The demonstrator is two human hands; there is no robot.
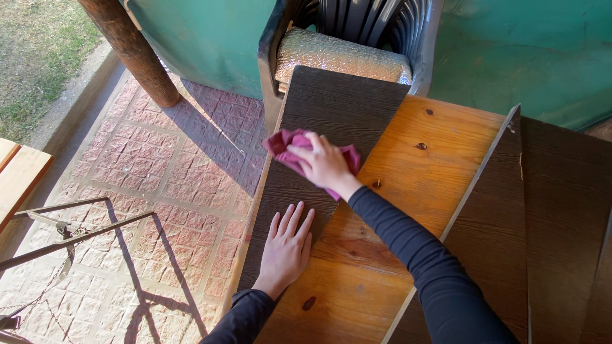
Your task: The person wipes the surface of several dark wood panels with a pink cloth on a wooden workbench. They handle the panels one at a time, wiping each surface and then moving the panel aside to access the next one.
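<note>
The right hand (pixel 325 164) presses a crumpled pink cloth (pixel 290 143) onto a dark board (pixel 319 114), its fingers curled over it. The left hand (pixel 287 248) lies flat on the board, fingers spread, holding nothing. The board rests on an orange wooden surface (pixel 414 178).

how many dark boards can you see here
3: one dark board under both hands on the table, one leaning at right, one behind it. More may be hidden at the right edge.

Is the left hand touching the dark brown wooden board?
Touching: the head view shows the left hand pressed flat, palm down, on the dark brown wooden board.
</note>
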